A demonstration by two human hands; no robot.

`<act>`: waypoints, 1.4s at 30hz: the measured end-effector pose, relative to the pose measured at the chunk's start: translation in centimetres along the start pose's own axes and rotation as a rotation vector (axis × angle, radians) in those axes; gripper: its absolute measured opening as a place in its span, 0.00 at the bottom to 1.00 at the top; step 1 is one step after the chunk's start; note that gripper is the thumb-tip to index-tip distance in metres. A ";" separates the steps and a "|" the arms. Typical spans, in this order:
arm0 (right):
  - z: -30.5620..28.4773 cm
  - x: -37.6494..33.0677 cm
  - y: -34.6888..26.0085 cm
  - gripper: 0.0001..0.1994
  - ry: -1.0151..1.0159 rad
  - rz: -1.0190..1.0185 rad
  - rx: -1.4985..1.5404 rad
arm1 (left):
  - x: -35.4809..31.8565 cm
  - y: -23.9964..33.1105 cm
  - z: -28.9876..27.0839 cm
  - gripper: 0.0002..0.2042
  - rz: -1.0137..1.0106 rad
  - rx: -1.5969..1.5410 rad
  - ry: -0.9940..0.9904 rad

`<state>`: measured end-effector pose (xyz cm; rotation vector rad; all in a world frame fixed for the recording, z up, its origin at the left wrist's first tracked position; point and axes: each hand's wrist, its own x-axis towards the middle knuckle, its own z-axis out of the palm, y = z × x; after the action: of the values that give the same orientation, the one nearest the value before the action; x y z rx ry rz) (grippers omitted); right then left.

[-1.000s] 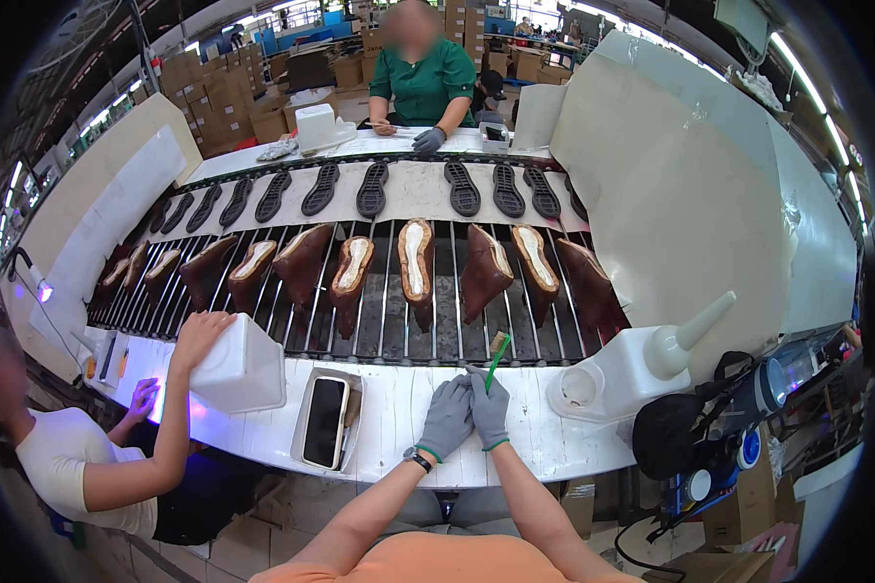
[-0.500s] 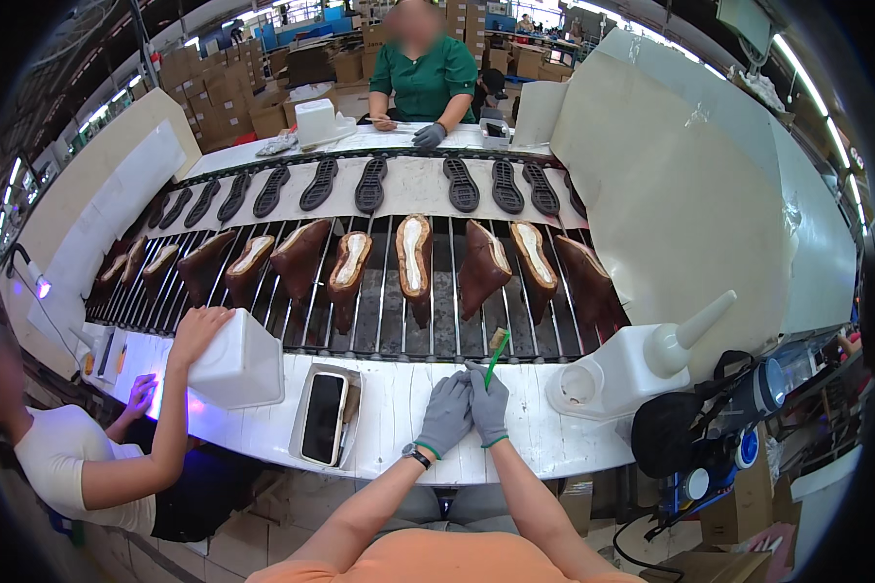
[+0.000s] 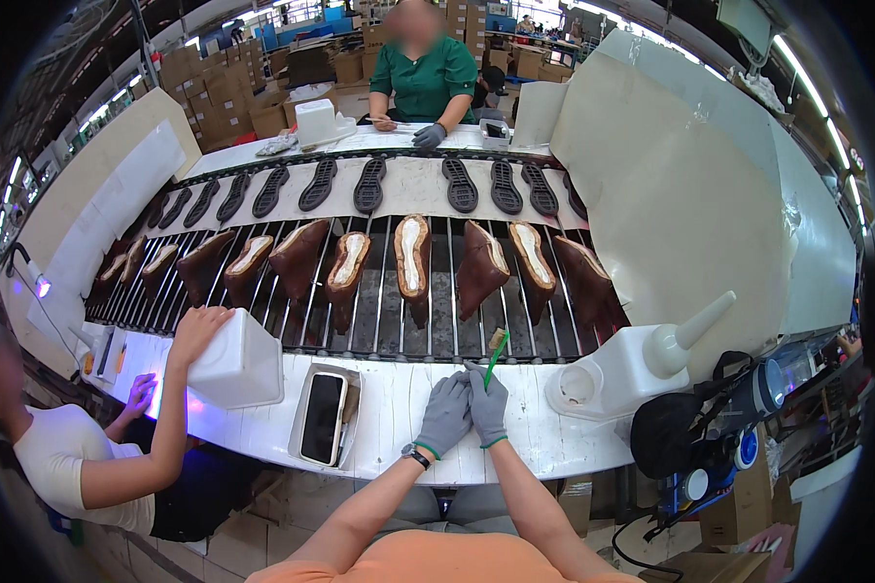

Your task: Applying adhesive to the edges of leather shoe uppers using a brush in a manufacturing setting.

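Note:
My gloved left hand (image 3: pixel 446 418) rests on the white worktop, fingers stretched out, touching my other hand and holding nothing I can see. Pressed up beside it, my right hand (image 3: pixel 489 409), gloved in grey too, grips a green-handled brush (image 3: pixel 497 354) whose bristle head points away from me. Beyond both hands a rack of metal rods carries brown shoe uppers on lasts, several with pale undersides turned up. The closest upper straight ahead is one shoe upper (image 3: pixel 412 260). Black shoe soles, among them one sole (image 3: pixel 369 185), lie along a pale strip behind them.
Right of my hands stands a white container with a nozzle (image 3: pixel 632 364). To the left are a tray with a phone (image 3: pixel 323 418) and a white box (image 3: pixel 238 364) under a co-worker's hand (image 3: pixel 200 333). Across the line sits a person in green (image 3: pixel 423 83). Tall panels (image 3: pixel 690 185) flank the rack.
The shoe uppers and soles have shifted very slightly to the left. Both of my hands and the brush stay in place.

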<state>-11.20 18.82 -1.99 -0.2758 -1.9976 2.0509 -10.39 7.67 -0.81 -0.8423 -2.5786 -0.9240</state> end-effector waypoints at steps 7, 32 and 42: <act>-0.2 0.0 0.0 0.13 0.002 0.056 0.012 | 0.1 0.1 0.1 0.19 -0.001 0.009 0.006; -0.4 0.2 -0.1 0.13 -0.004 0.006 -0.016 | 0.2 0.2 0.1 0.20 -0.021 -0.003 -0.032; -0.5 0.3 0.2 0.13 -0.008 -0.021 -0.012 | 0.1 0.2 0.5 0.19 0.000 0.006 0.009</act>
<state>-11.33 19.34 -2.17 -0.2488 -2.0092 2.0310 -10.39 8.19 -0.98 -0.8353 -2.5722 -0.9176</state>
